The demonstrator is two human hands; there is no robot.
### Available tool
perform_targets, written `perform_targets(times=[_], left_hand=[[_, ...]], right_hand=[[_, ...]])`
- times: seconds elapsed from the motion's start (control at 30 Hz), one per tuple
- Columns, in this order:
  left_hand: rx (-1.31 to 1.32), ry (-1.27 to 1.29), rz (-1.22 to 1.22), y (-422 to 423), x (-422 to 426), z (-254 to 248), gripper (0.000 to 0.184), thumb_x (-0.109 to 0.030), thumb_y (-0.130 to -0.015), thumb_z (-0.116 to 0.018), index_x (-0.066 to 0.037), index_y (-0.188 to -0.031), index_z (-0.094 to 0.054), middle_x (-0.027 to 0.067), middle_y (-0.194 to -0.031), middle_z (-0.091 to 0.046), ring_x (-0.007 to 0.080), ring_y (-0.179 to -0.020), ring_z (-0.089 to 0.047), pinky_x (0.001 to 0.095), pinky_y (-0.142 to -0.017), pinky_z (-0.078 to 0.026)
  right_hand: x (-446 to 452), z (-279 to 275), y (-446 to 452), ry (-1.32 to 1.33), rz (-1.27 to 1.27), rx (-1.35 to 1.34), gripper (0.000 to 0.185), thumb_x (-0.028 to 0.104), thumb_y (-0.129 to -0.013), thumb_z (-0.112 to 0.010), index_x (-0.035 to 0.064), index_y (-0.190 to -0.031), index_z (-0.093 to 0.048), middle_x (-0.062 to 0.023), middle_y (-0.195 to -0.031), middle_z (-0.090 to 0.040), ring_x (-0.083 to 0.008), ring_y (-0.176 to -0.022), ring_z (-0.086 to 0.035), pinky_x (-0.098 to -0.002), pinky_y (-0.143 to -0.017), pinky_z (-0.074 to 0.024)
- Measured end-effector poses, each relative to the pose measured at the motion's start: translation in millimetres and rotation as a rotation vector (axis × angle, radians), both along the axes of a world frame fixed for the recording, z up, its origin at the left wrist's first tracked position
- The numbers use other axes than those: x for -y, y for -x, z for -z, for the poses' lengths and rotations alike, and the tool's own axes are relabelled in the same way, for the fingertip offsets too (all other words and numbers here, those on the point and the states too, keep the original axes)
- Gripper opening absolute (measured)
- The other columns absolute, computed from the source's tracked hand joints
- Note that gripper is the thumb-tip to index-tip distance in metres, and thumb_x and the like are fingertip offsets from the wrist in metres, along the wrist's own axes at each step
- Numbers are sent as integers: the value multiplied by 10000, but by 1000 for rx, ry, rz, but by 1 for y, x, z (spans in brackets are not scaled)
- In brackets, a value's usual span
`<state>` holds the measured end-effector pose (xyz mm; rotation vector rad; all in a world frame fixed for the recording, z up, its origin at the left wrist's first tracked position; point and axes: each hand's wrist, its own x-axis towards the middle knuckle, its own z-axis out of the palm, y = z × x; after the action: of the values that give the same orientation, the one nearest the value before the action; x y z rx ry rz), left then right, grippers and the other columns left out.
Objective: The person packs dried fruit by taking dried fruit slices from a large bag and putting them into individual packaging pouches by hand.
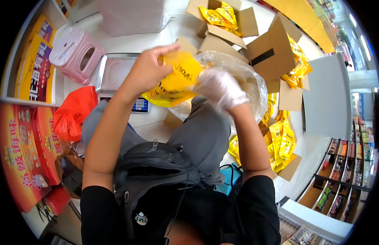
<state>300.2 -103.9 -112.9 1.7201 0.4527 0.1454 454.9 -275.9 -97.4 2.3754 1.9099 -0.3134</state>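
A yellow printed bag [177, 79] is held up in front of my knees, between both hands. My left hand [150, 69], bare, grips its upper left side, with some fingers stretched past the edge. At the bag's right side is my right hand [222, 90], in a clear plastic glove and blurred by motion; what its fingers hold is smeared. Just behind that hand, a clear plastic liner [254, 85] spreads over an open carton. Under the bag lies a scale with a metal tray [116, 73] and a blue keypad [140, 105].
Cartons with yellow bags stand at the top [222, 18] and right [295, 67], with more yellow bags [279, 139] below. A pink stool [77, 53] and a red plastic bag [77, 112] are at the left. A grey panel [326, 96] and shelves [336, 175] are far right.
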Motion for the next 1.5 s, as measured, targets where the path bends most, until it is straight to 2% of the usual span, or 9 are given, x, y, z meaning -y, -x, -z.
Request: perform_targets(times=[0.2, 0.33, 0.8, 0.93, 1.1, 1.2, 1.23, 1.37, 1.5], left_hand=[[321, -36, -1079, 29, -78, 128, 568, -401, -925, -602, 23, -1293, -518, 127, -1032, -620, 138, -687, -537, 252, -612, -457], [97, 900, -811, 37, -18, 130, 681, -585, -961, -386, -20, -1342, -403, 174, -1250, -506, 279, -1120, -510, 453, -902, -451], [766, 1392, -690, 7, -40, 121, 466, -345, -1051, -256, -7, -1329, -416, 140, -1316, -512, 290, -1187, -543, 494, -959, -488], [569, 1061, -749, 7, -55, 138, 505, -396, -1040, -286, -20, -1354, -409, 140, -1308, -533, 279, -1209, -532, 443, -991, -466], [-177, 460, -1125, 46, -116, 168, 514, -419, -997, -422, 52, -1171, -536, 182, -1100, -621, 273, -896, -664, 337, -711, -551], [9, 350, -1141, 82, -137, 121, 386, -371, -941, -524, 3, -946, -618, 57, -727, -551, 153, -634, -510, 297, -568, -456], [-49, 242, -1014, 95, -159, 124, 457, -432, -941, -527, -79, -1228, -575, 58, -1120, -589, 143, -890, -543, 258, -674, -469], [41, -7, -935, 157, -182, 90, 439, -419, -918, -575, -74, -1188, -598, 69, -1013, -616, 110, -810, -553, 234, -676, -465], [64, -60, -1021, 196, -191, 104, 385, -370, -911, -605, -65, -1147, -611, 49, -934, -618, 85, -738, -550, 228, -677, -467]], right_hand=[[-67, -66, 27, -278, -327, 574, 185, 205, -903, -538, 198, -1041, -661, -48, -816, -624, -238, -801, -654, -353, -638, -547], [-94, -95, 42, -402, -404, 581, 160, 165, -909, -550, 139, -1004, -676, -67, -789, -595, -219, -744, -603, -328, -668, -487], [-117, -125, 57, -428, 86, 62, 323, 322, -936, -535, 25, -855, -631, -138, -718, -622, -287, -706, -602, -398, -614, -453], [-114, -96, 24, -323, -196, 425, 312, 308, -892, -618, -3, -894, -637, -146, -706, -601, -261, -667, -586, -368, -616, -459], [-177, 11, 21, -448, 204, -918, 175, 217, -946, -560, 98, -883, -671, -91, -811, -652, -220, -721, -608, -304, -635, -468], [-225, 57, 74, -391, 78, -345, 264, 295, -946, -534, 55, -934, -644, -151, -867, -657, -317, -816, -623, -382, -708, -495], [-237, 71, 82, -400, 125, -278, 212, 268, -929, -590, 65, -906, -644, -165, -842, -654, -307, -740, -612, -374, -642, -484], [-237, 102, 88, -332, -153, 222, 305, 241, -890, -574, 98, -1159, -568, -175, -919, -649, -333, -901, -638, -414, -763, -505], [-212, 272, 70, -573, 335, -856, 392, 223, -865, -612, 133, -1231, -501, -151, -984, -620, -301, -868, -616, -394, -720, -498]])
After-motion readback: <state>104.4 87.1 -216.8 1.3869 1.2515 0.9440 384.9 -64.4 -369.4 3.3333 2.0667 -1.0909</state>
